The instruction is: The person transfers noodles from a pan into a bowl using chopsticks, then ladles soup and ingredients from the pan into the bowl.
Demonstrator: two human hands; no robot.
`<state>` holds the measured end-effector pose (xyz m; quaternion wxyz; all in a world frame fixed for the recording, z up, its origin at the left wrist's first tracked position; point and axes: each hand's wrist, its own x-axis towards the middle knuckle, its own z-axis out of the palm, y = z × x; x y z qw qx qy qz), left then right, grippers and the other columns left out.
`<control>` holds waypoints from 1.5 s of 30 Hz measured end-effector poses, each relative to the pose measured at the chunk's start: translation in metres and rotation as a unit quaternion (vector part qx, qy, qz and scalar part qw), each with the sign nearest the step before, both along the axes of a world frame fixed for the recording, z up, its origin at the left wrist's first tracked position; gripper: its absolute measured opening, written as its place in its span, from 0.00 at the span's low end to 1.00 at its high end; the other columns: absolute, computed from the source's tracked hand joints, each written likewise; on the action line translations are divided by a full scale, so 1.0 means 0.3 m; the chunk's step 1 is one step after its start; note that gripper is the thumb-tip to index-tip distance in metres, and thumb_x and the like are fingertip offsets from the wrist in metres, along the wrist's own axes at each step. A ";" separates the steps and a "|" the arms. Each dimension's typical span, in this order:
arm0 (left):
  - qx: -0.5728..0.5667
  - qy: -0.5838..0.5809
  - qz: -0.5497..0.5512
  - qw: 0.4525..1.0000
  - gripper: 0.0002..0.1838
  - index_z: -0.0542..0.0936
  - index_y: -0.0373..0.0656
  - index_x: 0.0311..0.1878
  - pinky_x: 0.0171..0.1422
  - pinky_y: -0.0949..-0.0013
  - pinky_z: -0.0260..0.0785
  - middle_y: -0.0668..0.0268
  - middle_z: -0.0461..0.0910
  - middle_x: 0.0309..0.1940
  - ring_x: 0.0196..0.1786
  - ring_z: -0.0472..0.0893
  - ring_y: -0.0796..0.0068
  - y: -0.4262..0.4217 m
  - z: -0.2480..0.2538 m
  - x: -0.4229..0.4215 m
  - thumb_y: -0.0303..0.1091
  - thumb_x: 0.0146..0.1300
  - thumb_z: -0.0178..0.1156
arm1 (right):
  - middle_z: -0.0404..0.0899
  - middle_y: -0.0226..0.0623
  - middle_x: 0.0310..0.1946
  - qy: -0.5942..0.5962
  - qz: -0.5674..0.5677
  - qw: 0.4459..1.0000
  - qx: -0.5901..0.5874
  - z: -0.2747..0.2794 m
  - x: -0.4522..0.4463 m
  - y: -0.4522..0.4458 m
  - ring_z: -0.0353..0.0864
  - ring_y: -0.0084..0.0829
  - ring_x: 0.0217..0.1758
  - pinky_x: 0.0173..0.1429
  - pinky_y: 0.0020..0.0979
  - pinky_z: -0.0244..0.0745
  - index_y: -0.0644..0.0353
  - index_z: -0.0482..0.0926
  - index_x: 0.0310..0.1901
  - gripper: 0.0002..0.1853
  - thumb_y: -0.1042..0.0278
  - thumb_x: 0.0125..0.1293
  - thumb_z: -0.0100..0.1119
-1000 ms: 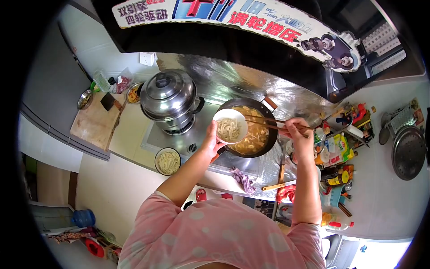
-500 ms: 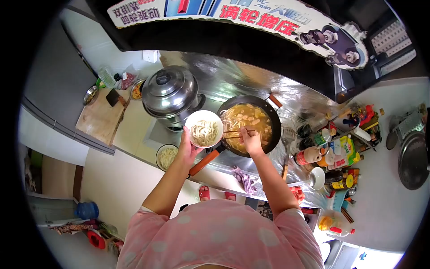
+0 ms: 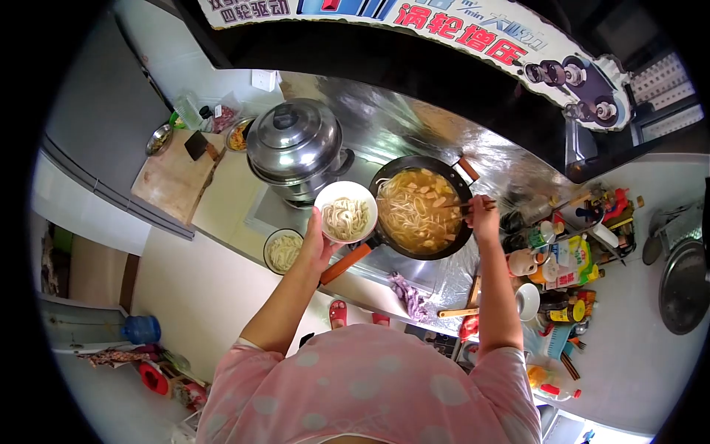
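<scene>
The right hand [image 3: 484,218] has moved to the right side of the wok [image 3: 461,234]; the left hand [image 3: 316,244] clasps the noodle bowl [image 3: 346,189] just beside it, while the right grips chopsticks [image 3: 457,206] over the soup [image 3: 436,222], seemingly spreading noodles [image 3: 403,213], which calls for gentle stirring.

The shirt [image 3: 355,385] was pink with pale round spots. The bowl [image 3: 353,190] was white, the pan [image 3: 401,165] black, its handle [image 3: 346,265] orange-brown, the broth [image 3: 423,216] yellowish brown, the slippers [image 3: 338,311] red, the jug [image 3: 141,329] blue.
</scene>
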<state>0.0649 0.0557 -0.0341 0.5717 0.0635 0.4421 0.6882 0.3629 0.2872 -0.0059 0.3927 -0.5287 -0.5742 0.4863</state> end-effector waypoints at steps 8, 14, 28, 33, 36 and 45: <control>-0.010 -0.009 0.001 1.000 0.34 0.59 0.50 0.64 0.60 0.57 0.68 0.64 0.67 0.60 0.60 0.70 0.68 0.016 -0.007 0.013 0.65 0.64 0.34 | 0.77 0.36 0.33 -0.037 0.028 0.991 -0.127 -0.156 0.129 0.100 0.72 0.26 0.11 0.13 0.28 0.69 0.60 0.75 0.43 0.13 0.60 0.65 0.48; -0.016 -0.012 0.004 1.000 0.33 0.60 0.52 0.64 0.56 0.59 0.70 0.65 0.68 0.59 0.57 0.72 0.69 -0.006 -0.005 0.003 0.64 0.64 0.37 | 0.78 0.37 0.41 0.044 0.055 0.986 -0.152 -0.212 -0.026 0.029 0.79 0.31 0.20 0.21 0.28 0.75 0.59 0.73 0.47 0.17 0.55 0.68 0.43; -0.050 -0.002 0.050 0.997 0.38 0.59 0.50 0.66 0.67 0.60 0.60 0.66 0.63 0.63 0.65 0.64 0.69 -0.080 0.036 -0.009 0.68 0.61 0.37 | 0.74 0.44 0.28 0.234 -0.008 0.958 -0.166 -0.357 -0.264 -0.021 0.80 0.41 0.25 0.28 0.37 0.80 0.65 0.70 0.36 0.19 0.53 0.68 0.43; -0.033 -0.012 0.052 0.998 0.33 0.59 0.54 0.64 0.56 0.63 0.70 0.67 0.66 0.60 0.59 0.69 0.71 -0.092 0.012 -0.022 0.65 0.63 0.41 | 0.73 0.48 0.30 0.286 -0.037 0.940 -0.181 -0.343 -0.289 -0.053 0.81 0.49 0.30 0.34 0.42 0.81 0.68 0.68 0.36 0.22 0.51 0.69 0.41; -0.040 -0.010 0.055 0.998 0.33 0.59 0.55 0.64 0.55 0.64 0.71 0.68 0.66 0.59 0.59 0.70 0.72 -0.092 -0.009 -0.025 0.65 0.62 0.41 | 0.73 0.50 0.32 0.311 -0.042 0.927 -0.203 -0.345 -0.294 -0.065 0.81 0.52 0.34 0.37 0.43 0.82 0.69 0.66 0.37 0.22 0.51 0.70 0.39; -0.032 -0.009 0.047 0.998 0.33 0.59 0.55 0.64 0.54 0.65 0.70 0.69 0.66 0.59 0.58 0.70 0.73 -0.095 -0.012 -0.026 0.66 0.62 0.41 | 0.74 0.60 0.39 0.386 -0.081 0.873 -0.288 -0.362 -0.275 -0.078 0.80 0.55 0.38 0.40 0.44 0.81 0.66 0.63 0.39 0.21 0.53 0.72 0.31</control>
